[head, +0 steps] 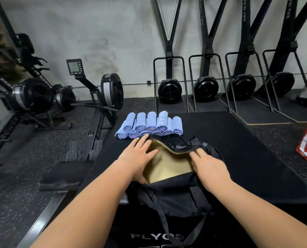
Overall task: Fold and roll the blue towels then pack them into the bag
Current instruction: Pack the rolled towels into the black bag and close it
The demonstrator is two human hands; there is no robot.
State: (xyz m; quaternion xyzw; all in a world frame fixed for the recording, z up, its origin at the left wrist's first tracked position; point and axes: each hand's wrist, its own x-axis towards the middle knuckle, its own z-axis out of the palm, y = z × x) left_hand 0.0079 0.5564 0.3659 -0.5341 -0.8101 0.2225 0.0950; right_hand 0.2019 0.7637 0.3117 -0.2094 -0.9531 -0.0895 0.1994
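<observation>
Blue rolled towels (150, 127) stacked just behind gaping black bag (176, 190), tan lining showing.

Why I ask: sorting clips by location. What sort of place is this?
Probably a gym: rowing machines on the left, upright fan-wheel trainers along the wall, and a padded box marked PLYO under the bag.

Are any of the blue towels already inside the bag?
No, the bag shows a bare tan lining, and the rolled towels lie stacked on the black box behind it.

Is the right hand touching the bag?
Touching. Head view shows the right hand gripping the open rim of the bag.
</observation>
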